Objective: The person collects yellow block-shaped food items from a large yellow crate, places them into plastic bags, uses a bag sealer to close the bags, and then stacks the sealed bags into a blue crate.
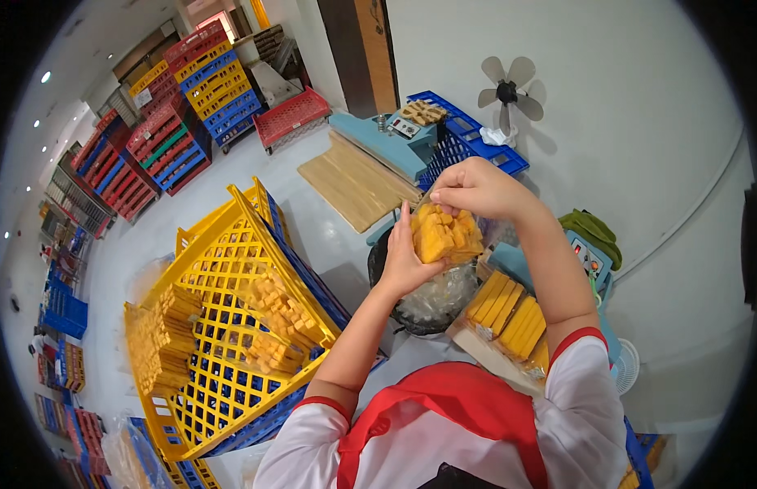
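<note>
My left hand supports a clear plastic bag of yellow-orange bread sticks from its left side and underneath. At the top of that bag, the fingers of my right hand are closed on the gathered plastic. Below the bag stands a black-lined bin with crumpled clear plastic in it. To the left, a yellow plastic crate holds several similar bags, with more packed along its left side. Near my right elbow, bagged yellow slices lie on a pale surface.
A light-blue sealing machine with a brown board stands ahead. Beyond it are a blue crate and a fan by the wall. Another blue machine sits at right. Stacked crates line the far left.
</note>
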### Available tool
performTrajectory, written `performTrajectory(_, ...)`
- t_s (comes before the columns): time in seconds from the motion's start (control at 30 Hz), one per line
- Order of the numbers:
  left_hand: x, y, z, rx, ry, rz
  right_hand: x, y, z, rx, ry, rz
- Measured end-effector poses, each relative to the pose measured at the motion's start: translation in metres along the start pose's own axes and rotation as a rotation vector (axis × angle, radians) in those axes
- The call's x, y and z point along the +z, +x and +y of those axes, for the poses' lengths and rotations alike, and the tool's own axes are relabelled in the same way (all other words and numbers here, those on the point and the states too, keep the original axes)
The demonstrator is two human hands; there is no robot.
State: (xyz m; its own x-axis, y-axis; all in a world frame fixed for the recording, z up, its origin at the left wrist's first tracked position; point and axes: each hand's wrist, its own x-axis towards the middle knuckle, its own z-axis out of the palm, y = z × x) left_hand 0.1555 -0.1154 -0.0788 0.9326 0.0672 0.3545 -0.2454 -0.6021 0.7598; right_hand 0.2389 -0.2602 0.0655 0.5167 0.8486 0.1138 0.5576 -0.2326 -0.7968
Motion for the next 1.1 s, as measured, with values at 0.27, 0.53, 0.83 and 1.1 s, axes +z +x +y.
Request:
performTrajectory(0.27, 0.000, -0.004, 0.000, -0.165, -1.090, 0.056, 0.010, -0.052, 0.083, -0.147, 0.695, 0.909)
performTrajectory(0.53, 0.006, -0.005, -0.034, -0.126, -1.425, -0.060, 0.125, -0.058, 0.123, 0.136, 1.924, -0.160)
performTrajectory(0.83, -0.005, -0.008, -0.047, -0.135, -1.618, -0.153, 0.120, -0.063, 0.096, 0.361, 1.847, -0.137)
performTrajectory(1.1, 0.003, -0.010, -0.015, 0.062, -1.025, 0.001, 0.110, -0.034, 0.119, 0.148, 1.880, 0.155)
